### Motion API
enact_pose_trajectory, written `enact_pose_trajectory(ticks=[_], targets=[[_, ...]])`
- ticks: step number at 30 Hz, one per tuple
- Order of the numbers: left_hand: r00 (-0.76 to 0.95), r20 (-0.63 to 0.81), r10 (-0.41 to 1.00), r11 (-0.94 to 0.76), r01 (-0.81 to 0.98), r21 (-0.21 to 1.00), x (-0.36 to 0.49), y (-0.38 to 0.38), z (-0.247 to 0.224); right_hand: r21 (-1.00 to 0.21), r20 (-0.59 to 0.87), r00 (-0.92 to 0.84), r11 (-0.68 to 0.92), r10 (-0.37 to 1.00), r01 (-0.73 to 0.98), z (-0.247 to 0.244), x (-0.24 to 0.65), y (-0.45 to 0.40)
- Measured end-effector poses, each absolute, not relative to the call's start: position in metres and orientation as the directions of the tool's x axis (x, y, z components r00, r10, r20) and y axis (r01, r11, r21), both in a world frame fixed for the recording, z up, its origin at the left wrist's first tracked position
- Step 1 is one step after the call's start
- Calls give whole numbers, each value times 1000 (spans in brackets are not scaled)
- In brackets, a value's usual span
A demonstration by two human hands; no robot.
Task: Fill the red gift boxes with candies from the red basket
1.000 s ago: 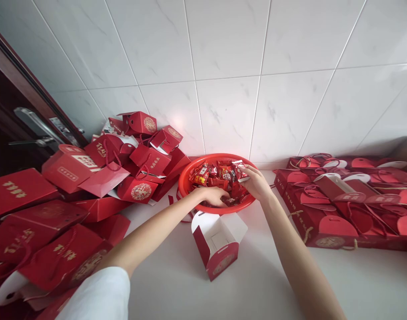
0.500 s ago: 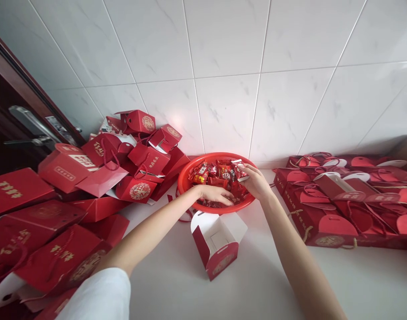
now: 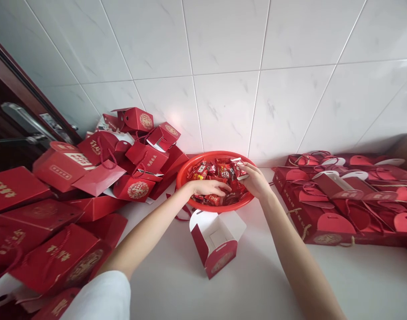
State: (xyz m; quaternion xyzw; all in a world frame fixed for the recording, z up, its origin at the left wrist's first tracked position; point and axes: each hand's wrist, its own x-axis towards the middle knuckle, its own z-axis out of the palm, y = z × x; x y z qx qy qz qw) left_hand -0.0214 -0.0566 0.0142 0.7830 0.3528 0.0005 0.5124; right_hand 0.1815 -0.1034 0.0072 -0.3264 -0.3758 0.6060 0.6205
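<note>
A red plastic basket full of red-wrapped candies stands against the wall. Over its left half, my left hand lies on the candies with fingers stretched out, gripping nothing that I can see. At the basket's right rim, my right hand pinches a red and white candy packet. Just in front of the basket, on the white surface, sits an open red gift box with a white inside. Its flaps stand up and no contents show in it.
Red gift boxes are heaped on the left, some with rope handles. Boxes with open tops stand packed together on the right. Behind is a tiled wall; a dark door with a metal handle is at far left.
My left hand has shifted slightly up and left over the candies, its fingers more spread. My right hand keeps the packet at nearly the same spot. The view has shifted slightly.
</note>
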Motion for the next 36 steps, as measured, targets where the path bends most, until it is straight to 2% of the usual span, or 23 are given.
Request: enact_pose_trajectory(ticks=[2, 6, 8, 10, 13, 17, 21, 29, 36], targets=[[736, -378, 562, -273, 596, 755, -26, -57, 21, -865, 70, -30, 46, 997, -500, 7, 182, -103], [644, -550, 532, -425, 765, 484, -33, -59, 31, -867, 61, -51, 27, 997, -498, 6, 181, -103], [634, -581, 511, -472, 772, 426, -34, -62, 31, -869, 64, -49, 32, 997, -494, 6, 181, -103], [660, -558, 503, -490, 749, 446, -34, -64, 29, -871, 69, -46, 38, 997, -489, 6, 181, -103], [705, -495, 509, -437, 706, 556, -35, -65, 24, -873, 68, -44, 38, 997, -486, 6, 181, -104], [680, -392, 619, -203, 621, 757, -41, -62, 18, -873, 68, -44, 38, 997, -486, 7, 181, -104], [604, -338, 722, 5, 484, 875, -45, -58, 14, -877, 63, -47, 33, 997, -479, 8, 181, -105], [510, -410, 756, 234, 375, 897, -46, -55, 10, -874, 75, -54, 39, 996, -485, 8, 181, -104], [472, -372, 799, 159, 432, 888, -47, -58, 14, -867, 67, -55, 30, 996, -497, 10, 180, -106]])
